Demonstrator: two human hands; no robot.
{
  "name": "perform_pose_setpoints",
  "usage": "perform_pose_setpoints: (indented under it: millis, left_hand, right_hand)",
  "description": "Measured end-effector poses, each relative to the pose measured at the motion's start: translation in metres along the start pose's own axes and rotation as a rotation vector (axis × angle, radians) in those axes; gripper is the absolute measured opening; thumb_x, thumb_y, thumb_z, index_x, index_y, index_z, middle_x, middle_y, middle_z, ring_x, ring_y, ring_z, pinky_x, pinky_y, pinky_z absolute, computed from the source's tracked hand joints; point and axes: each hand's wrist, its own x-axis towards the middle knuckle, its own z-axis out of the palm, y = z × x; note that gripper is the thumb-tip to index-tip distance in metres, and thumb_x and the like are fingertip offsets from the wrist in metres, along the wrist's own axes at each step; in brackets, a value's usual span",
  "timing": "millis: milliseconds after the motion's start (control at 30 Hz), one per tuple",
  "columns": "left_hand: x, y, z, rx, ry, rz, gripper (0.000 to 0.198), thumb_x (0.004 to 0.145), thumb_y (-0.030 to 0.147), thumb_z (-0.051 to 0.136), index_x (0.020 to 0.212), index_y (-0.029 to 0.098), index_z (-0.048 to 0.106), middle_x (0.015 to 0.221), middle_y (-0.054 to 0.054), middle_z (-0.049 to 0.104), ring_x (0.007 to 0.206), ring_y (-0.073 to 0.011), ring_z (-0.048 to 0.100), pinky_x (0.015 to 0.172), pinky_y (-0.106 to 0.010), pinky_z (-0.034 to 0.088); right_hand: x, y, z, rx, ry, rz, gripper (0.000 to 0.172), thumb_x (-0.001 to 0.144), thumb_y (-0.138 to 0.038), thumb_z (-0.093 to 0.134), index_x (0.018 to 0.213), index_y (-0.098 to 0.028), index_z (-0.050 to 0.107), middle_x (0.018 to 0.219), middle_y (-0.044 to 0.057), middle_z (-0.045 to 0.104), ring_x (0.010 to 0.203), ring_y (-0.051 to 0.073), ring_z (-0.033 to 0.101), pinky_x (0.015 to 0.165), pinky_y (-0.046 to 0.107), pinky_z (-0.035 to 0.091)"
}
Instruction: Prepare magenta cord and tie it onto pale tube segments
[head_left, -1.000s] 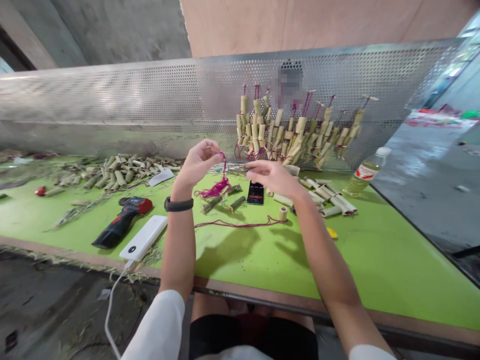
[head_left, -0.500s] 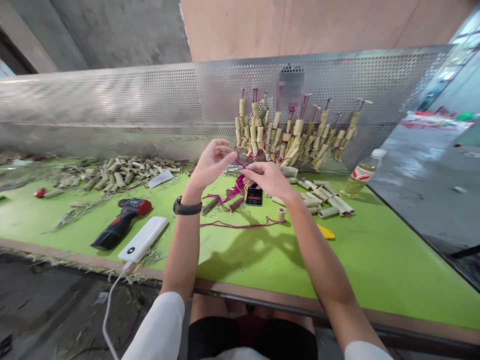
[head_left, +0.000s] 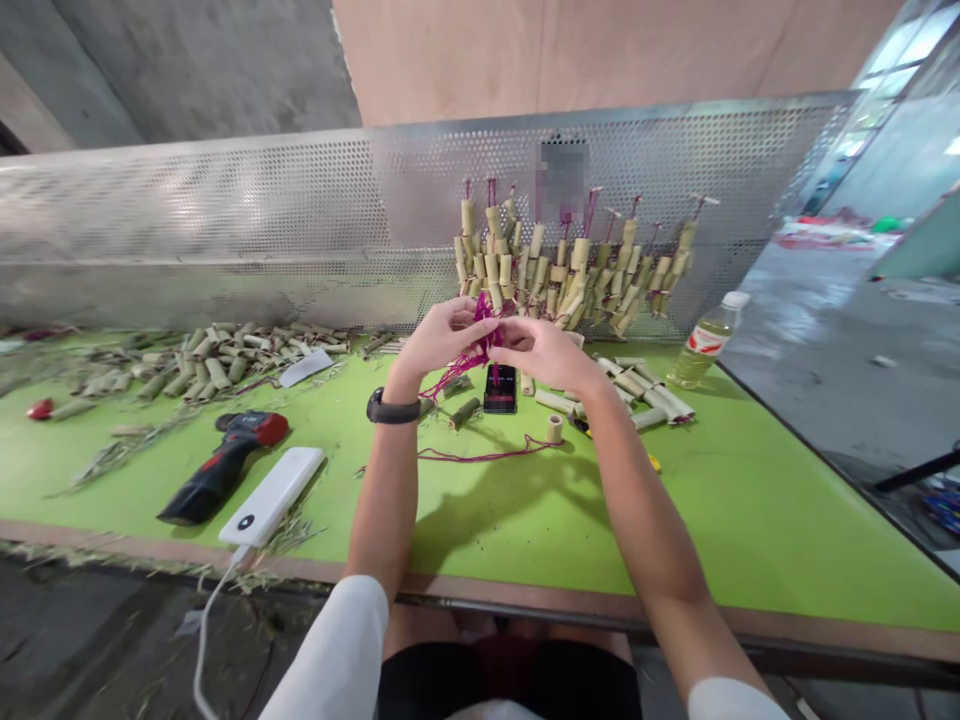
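Note:
Both hands meet over the table, closed on a tangled bundle of magenta cord (head_left: 484,325). My left hand (head_left: 442,342), with a black band at its wrist, grips the bundle from the left. From the right, my right hand (head_left: 541,352) pinches the same cord near its fingertips. Loose strands hang down to the left. Below the hands lie a dark phone (head_left: 500,390) and a short bamboo piece (head_left: 465,412). A length of magenta string (head_left: 480,458) runs across the table to an upright bamboo ring (head_left: 554,429).
Strung bamboo pieces (head_left: 577,260) hang on the perforated metal panel (head_left: 262,200). A heap of cut bamboo (head_left: 217,355) lies at left, beyond a cordless drill (head_left: 225,465) and a white power bank (head_left: 274,495). A bottle of yellowish liquid (head_left: 705,345) stands at right.
The magenta bundle has risen from below the hands to between them, and my left hand has closed on it. The hands are closer together. The view has shifted slightly right.

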Motion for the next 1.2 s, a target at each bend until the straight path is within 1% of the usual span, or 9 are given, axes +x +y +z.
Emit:
perform_pose_setpoints:
  millis: [100,167,333,467,600,767,933,1133,1200]
  left_hand:
    - [-0.002,0.001,-0.002,-0.027,-0.008,-0.033,0.036,0.091,0.052,0.075,0.089,0.019,0.06,0.078,-0.002,0.065,0.067,-0.0138,0.064,0.06,-0.027,0.053]
    - [-0.003,0.001,-0.005,-0.041,0.005,-0.035,0.037,0.091,0.052,0.076,0.088,0.02,0.058,0.077,-0.001,0.063,0.065,-0.013,0.063,0.058,-0.026,0.052]
    - [-0.005,-0.003,-0.015,-0.054,0.075,-0.013,0.043,0.091,0.051,0.077,0.078,0.021,0.05,0.069,0.002,0.053,0.057,-0.0098,0.054,0.051,-0.023,0.047]
    - [-0.008,0.001,-0.02,-0.081,0.099,-0.021,0.037,0.09,0.045,0.079,0.08,0.021,0.052,0.07,0.003,0.05,0.059,-0.0092,0.051,0.052,-0.021,0.047]
    - [-0.01,0.006,-0.02,-0.106,0.084,-0.022,0.023,0.088,0.038,0.079,0.094,0.022,0.063,0.078,0.001,0.06,0.062,-0.0096,0.054,0.053,-0.021,0.047]
    - [-0.009,0.005,-0.022,-0.065,0.064,-0.017,0.025,0.09,0.037,0.076,0.108,0.021,0.073,0.084,-0.002,0.069,0.064,-0.0108,0.059,0.057,-0.022,0.05]
    - [-0.012,0.003,-0.028,-0.031,0.074,-0.043,0.024,0.092,0.043,0.073,0.094,0.019,0.072,0.076,-0.002,0.065,0.063,-0.0122,0.061,0.056,-0.023,0.052]
    - [-0.014,0.005,-0.031,-0.063,0.082,-0.042,0.027,0.089,0.042,0.078,0.085,0.019,0.064,0.074,-0.001,0.063,0.064,-0.0115,0.061,0.055,-0.021,0.053]
    - [-0.013,0.004,-0.031,-0.077,0.094,-0.045,0.028,0.088,0.042,0.08,0.086,0.019,0.064,0.076,-0.002,0.064,0.066,-0.0118,0.064,0.056,-0.021,0.054]
  right_hand:
    - [0.001,0.002,0.001,-0.007,-0.074,0.031,0.023,0.089,-0.034,0.076,0.108,-0.022,0.083,0.101,0.007,0.081,0.095,0.023,0.074,0.089,0.038,0.059]
    - [0.002,0.002,0.001,-0.038,-0.053,0.046,0.019,0.09,-0.036,0.076,0.099,-0.022,0.085,0.094,0.006,0.082,0.087,0.023,0.074,0.084,0.036,0.057]
    - [-0.002,-0.004,-0.008,-0.155,0.011,0.062,0.034,0.091,-0.054,0.073,0.088,-0.023,0.085,0.08,0.003,0.079,0.068,0.018,0.068,0.068,0.032,0.049]
    - [-0.008,-0.012,-0.017,-0.157,0.062,0.028,0.037,0.094,-0.056,0.068,0.092,-0.024,0.085,0.082,0.004,0.079,0.063,0.016,0.063,0.065,0.032,0.047]
    - [-0.011,-0.014,-0.022,-0.148,0.148,0.001,0.035,0.091,-0.056,0.072,0.091,-0.024,0.085,0.075,0.003,0.076,0.067,0.018,0.065,0.066,0.032,0.049]
    - [-0.012,-0.014,-0.028,-0.12,0.171,0.042,0.038,0.087,-0.059,0.076,0.08,-0.022,0.082,0.07,0.004,0.074,0.062,0.016,0.063,0.064,0.031,0.051]
    - [-0.014,-0.012,-0.038,-0.016,0.196,0.066,0.033,0.085,-0.053,0.081,0.077,-0.02,0.082,0.076,0.008,0.077,0.063,0.016,0.067,0.06,0.029,0.053]
    - [-0.003,0.006,-0.036,0.047,0.458,0.046,0.034,0.088,-0.053,0.078,0.079,-0.02,0.079,0.077,0.007,0.077,0.059,0.016,0.067,0.055,0.029,0.054]
    - [0.0,0.012,-0.033,-0.014,0.363,0.108,0.031,0.088,-0.049,0.078,0.077,-0.02,0.08,0.078,0.008,0.078,0.06,0.017,0.068,0.058,0.03,0.055]
